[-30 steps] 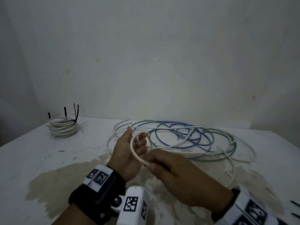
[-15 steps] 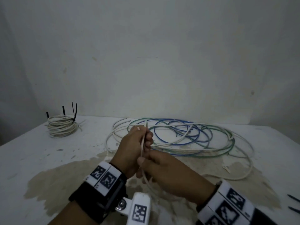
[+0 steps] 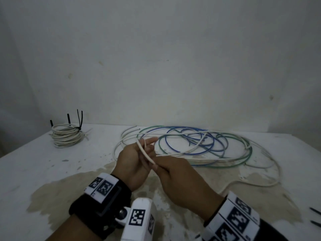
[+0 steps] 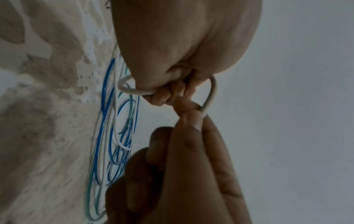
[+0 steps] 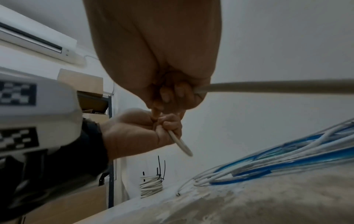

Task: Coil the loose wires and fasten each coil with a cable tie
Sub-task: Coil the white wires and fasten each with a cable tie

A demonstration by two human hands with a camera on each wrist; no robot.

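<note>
Both hands pinching the end of a white wire above the bench

The left hand (image 3: pixel 134 160) curls its fingers round the short free end of the white wire (image 3: pixel 145 153), which slants up across its palm; the right hand (image 3: pixel 180 176) pinches the same wire just beside it. The wire is thick, smooth and off-white, and runs right into the loose tangle (image 3: pixel 194 145) of white, blue and green loops lying mid-bench. A tied white coil (image 3: pixel 66 137) with black cable ties (image 3: pixel 79 119) sits far left.
</note>
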